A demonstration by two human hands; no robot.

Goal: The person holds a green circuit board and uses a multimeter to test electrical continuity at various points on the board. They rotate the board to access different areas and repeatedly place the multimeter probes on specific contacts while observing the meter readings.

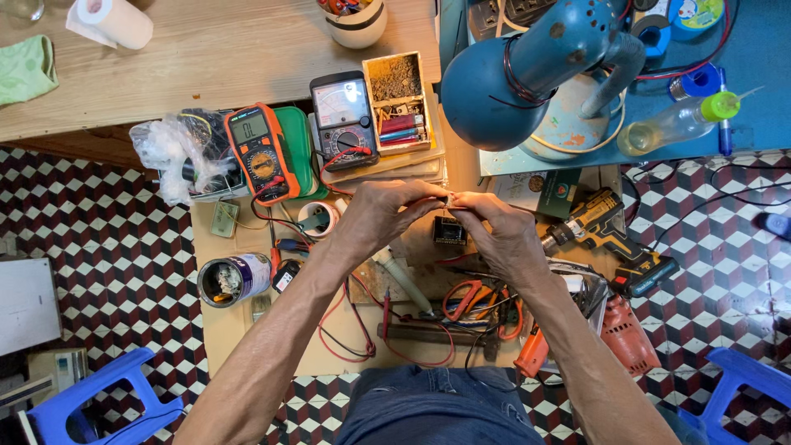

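My left hand (pixel 381 216) and right hand (pixel 501 231) meet fingertip to fingertip above the desk (pixel 247 321). Both grips are pinched closed on one small pale part (pixel 451 200), held between them just below the blue lamp (pixel 527 66). The part is too small and too covered to identify.

Judgement on handling: work this fine goes best with the wrists braced, pressure light, and the piece kept under the lamp shade, turned slowly rather than forced.

Surroundings: an orange-cased digital multimeter (pixel 259 152) with a smooth display and a grey analogue meter (pixel 343 117) lie beyond my left hand. A yellow-and-black cordless drill (pixel 606 235) lies beside my right. Orange-handled pliers (pixel 471 298) and thin red and black leads sit beneath my wrists. The floor (pixel 99 222) is glossy patterned tile.
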